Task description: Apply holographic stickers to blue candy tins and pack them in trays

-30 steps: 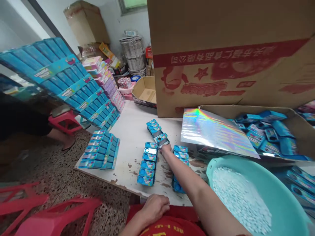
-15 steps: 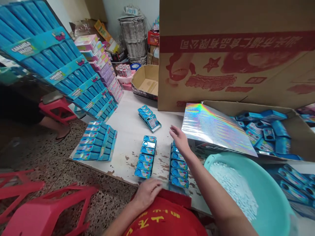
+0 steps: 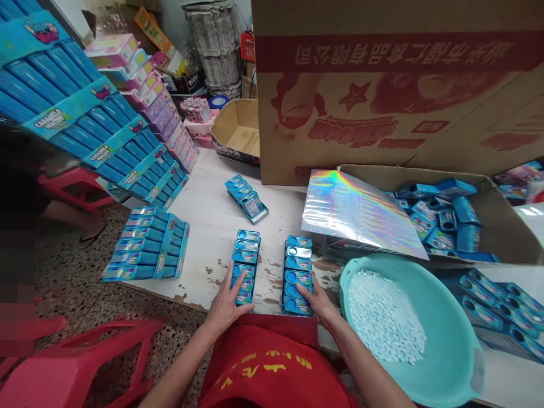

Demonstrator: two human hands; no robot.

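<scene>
Two rows of small blue candy boxes lie on the white table in front of me. My left hand [image 3: 227, 303] rests at the near end of the left row [image 3: 247, 246], fingers spread over its boxes and left side. At the right row [image 3: 298, 263], my right hand [image 3: 318, 300] touches the near boxes, its thumb on top and a finger along the right side. Thumb and fingers stand apart on both hands. Beyond the rows sits a tilted tray [image 3: 249, 198] with several similar boxes.
On the right stands a turquoise basin [image 3: 442, 306] of pale candies. Behind it, a carton [image 3: 505, 226] holds loose blue boxes, with a shiny sheet [image 3: 361, 212] over its edge. Filled blue displays [image 3: 147, 243] stand left. Red stools [image 3: 106, 351] are on the floor; a person's leg shows.
My right hand has drawn back from the far end of the right row to its near end. My left hand has moved from beside my lap onto the left row. The view has shifted slightly.
</scene>
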